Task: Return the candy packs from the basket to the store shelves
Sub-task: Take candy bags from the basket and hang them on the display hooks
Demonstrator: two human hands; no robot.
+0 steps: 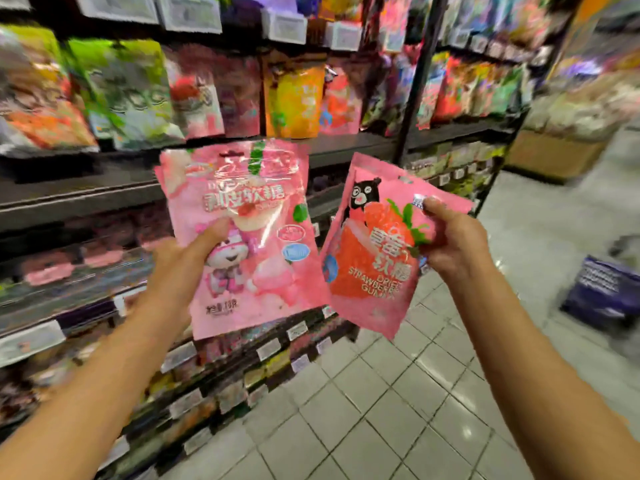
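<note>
Candy packs (pixel 242 237) (both pink), gripped upright, left hand (pixel 187 261), right hand (pixel 453 244)

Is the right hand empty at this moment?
No, the right hand pinches the strawberry gummy pack by its right edge.

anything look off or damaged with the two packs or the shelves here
Nothing stands out. The left hand holds a pink peach gummy pack, the right hand a strawberry gummy pack; both look intact. The shelves are too blurred to judge.
</note>
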